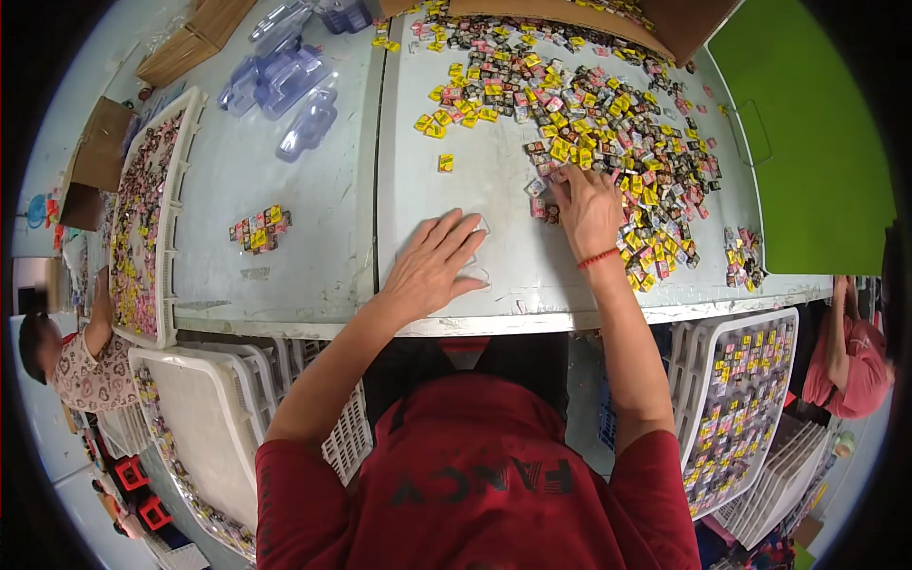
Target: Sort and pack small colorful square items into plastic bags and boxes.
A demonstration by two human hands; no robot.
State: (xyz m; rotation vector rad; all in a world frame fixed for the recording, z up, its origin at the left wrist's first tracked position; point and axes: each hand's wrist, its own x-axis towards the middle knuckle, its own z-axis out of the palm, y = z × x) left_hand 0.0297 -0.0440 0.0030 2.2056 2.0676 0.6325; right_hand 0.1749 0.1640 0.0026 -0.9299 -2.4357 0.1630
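Note:
My left hand (433, 262) lies flat on the white table, fingers stretched out and thumb apart. The clear edge of what looks like a transparent plastic tray (483, 226) shows beside its fingers. My right hand (591, 217), with a red bracelet on the wrist, reaches into the near left edge of a big pile of small printed packets (608, 104) in yellow, black and pink. Its thumb and fingers are drawn together among the packets; what they hold is partly hidden. A few dark and pink packets (543, 209) lie just left of it. One yellow packet (446, 163) lies alone above my left hand.
Clear plastic trays (285, 81) are heaped at the far left. A small block of packets (259, 230) sits on the left table. White crates (180, 218) with packets stand left; more filled trays (746, 408) are below right. A green board (817, 142) borders the right. Other people work both sides.

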